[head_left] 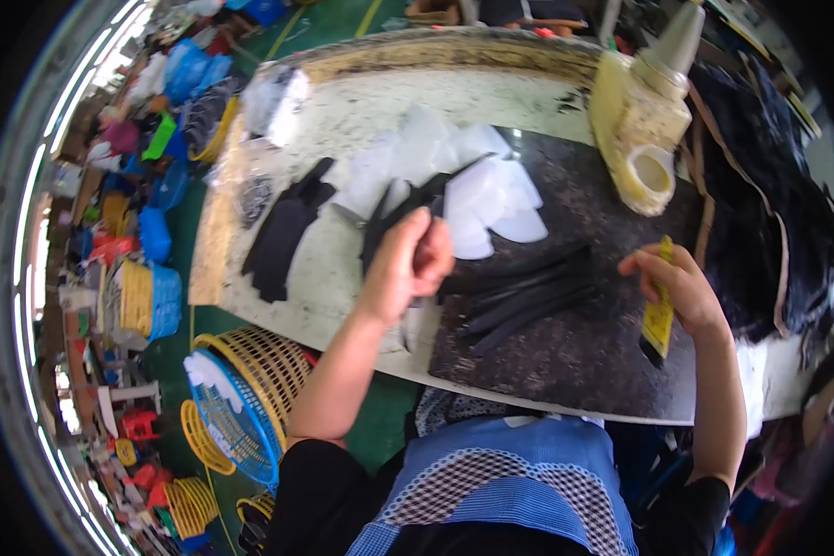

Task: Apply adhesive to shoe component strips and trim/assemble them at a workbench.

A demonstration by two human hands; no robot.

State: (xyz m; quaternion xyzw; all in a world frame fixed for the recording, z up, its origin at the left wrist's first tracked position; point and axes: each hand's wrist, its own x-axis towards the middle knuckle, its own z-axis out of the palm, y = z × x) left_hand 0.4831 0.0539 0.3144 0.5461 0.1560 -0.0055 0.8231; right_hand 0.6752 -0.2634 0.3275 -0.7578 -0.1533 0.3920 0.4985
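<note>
My left hand [406, 264] is raised over the table with its fingers curled together. Whatever they may pinch is too small or hidden to make out. A pile of black strips [380, 218] lies just behind it. In the closed fingers of my right hand [681, 287] is a flat yellow brush [658, 320], its dark end pointing down toward me. Between the hands, several black strips [528, 292] lie fanned out on a dark speckled board [584, 361]. Translucent white sheets [491, 199] form a loose heap at the board's far left corner.
A yellowed glue bottle [635, 130] with a round opening stands at the far right. Black material [760, 213] is heaped beyond it. Another stack of black pieces [287, 236] and a clear plastic bag [278, 107] lie left. Baskets [250, 371] stand below the table's left edge.
</note>
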